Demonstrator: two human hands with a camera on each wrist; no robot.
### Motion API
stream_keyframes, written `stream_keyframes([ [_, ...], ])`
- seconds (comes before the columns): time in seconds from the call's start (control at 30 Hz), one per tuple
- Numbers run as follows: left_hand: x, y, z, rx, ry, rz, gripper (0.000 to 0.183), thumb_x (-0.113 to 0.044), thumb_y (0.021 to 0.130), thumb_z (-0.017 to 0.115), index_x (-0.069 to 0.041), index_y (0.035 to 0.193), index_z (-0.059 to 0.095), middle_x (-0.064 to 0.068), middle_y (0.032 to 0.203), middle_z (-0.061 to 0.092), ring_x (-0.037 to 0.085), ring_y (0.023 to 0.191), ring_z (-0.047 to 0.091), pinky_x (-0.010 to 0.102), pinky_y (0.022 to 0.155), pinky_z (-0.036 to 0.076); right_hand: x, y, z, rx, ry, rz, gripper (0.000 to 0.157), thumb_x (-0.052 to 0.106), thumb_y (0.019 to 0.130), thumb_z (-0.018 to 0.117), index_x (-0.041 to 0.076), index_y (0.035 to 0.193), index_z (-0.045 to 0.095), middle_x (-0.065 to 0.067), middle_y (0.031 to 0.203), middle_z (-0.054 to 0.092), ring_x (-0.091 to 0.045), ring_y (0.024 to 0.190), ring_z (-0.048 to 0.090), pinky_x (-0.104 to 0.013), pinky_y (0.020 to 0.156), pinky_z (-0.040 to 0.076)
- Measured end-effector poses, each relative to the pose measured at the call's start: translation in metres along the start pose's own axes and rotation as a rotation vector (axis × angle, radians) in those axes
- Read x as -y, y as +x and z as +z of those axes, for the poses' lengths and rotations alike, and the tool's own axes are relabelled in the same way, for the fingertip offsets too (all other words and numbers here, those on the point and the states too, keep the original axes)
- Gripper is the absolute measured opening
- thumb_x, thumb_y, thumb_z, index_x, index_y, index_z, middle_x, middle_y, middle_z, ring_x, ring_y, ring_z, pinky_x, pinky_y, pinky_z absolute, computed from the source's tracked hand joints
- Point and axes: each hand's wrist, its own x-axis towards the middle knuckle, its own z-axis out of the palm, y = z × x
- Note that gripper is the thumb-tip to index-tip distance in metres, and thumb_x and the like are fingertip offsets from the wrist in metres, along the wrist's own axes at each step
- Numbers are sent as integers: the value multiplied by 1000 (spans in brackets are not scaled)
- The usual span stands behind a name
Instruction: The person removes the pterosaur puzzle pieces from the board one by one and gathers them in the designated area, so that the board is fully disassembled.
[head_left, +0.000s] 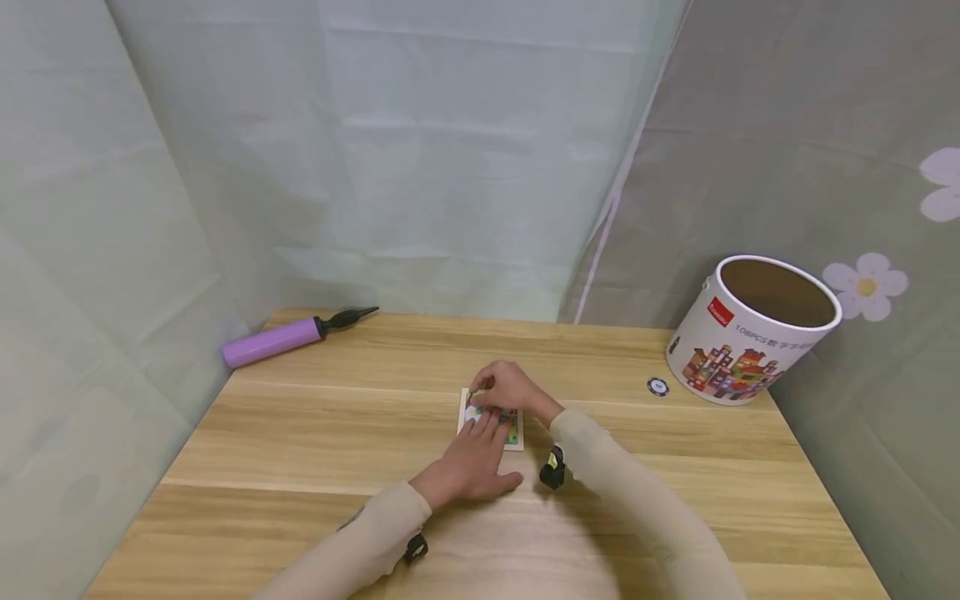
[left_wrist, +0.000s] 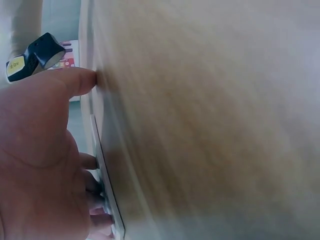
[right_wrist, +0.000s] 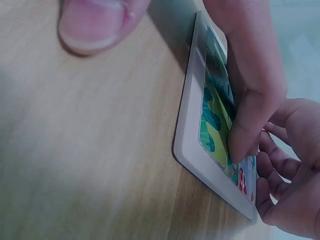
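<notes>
A picture board lies on the bench, mostly covered by both hands. The left hand rests extended fingers on it; the right hand curls its fingers over the far-left part, whether pinching anything I cannot tell. Well apart: purple pump, chip, printed bucket.

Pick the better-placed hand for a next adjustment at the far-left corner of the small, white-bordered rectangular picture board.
Probably the right hand: its curled fingers are at that corner of the picture board. The left hand lies over the near side, fingers extended, so may suit steadying better.
</notes>
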Motion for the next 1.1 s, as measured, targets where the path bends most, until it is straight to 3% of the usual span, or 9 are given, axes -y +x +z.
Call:
stream_keyframes([
  [0.37, 3, 2, 1, -65, -7, 19, 98, -58, 92, 59, 5, 159, 25, 27, 167, 16, 35, 156, 16, 53, 123, 23, 2, 1, -1, 14, 2, 9, 9, 22, 88, 81, 16, 95, 80, 8, 87, 75, -6, 81, 65, -30, 79, 54],
  [0.67, 3, 1, 1, -45, -11, 9, 97, -60, 94, 57, 3, 160, 24, 24, 168, 15, 34, 156, 15, 52, 123, 23, 1, 2, 0, 13, 36, -11, 7, 21, 90, 80, 17, 95, 77, 8, 92, 75, -8, 89, 68, -31, 85, 56],
  [0.83, 4, 1, 2, -29, -9, 11, 95, -61, 95, 55, 2, 160, 23, 23, 168, 15, 34, 157, 14, 51, 124, 22, 1, 2, 0, -11, 32, -23, 5, 19, 93, 76, 15, 95, 78, 8, 88, 75, -6, 82, 66, -30, 81, 54],
  [1.1, 6, 1, 5, -19, -24, 4, 93, -62, 96, 54, 0, 159, 28, 23, 168, 17, 35, 156, 16, 55, 123, 21, -5, -13, -20, -92, 170, -31, 9, 18, 97, 72, 12, 100, 79, 3, 94, 76, -9, 87, 67, -30, 82, 54],
])
